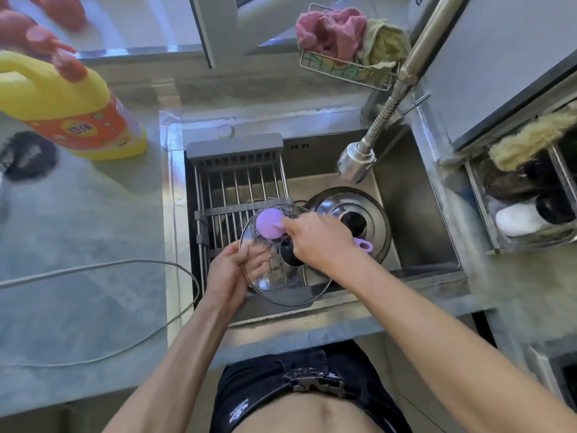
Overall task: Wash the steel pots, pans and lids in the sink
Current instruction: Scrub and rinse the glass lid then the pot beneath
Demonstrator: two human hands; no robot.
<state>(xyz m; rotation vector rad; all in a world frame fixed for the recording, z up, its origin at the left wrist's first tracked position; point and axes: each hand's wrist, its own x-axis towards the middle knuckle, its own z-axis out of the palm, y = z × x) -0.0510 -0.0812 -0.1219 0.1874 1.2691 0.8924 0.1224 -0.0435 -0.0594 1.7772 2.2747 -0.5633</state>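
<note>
Steel sink (415,214) walls hem in a domed steel lid (371,214) lying at the bottom. Over the near rim, the left hand (231,273) grips a round glass lid (281,285) by its edge; the right hand (318,239) clutches a lilac brush (268,223) pressed against it. A slatted rack (237,182) fills the sink's left half, with the faucet head (356,162) hanging above.

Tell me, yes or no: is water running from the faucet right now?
No. The faucet head hangs over the sink with no stream below it, above the steel lid.
</note>
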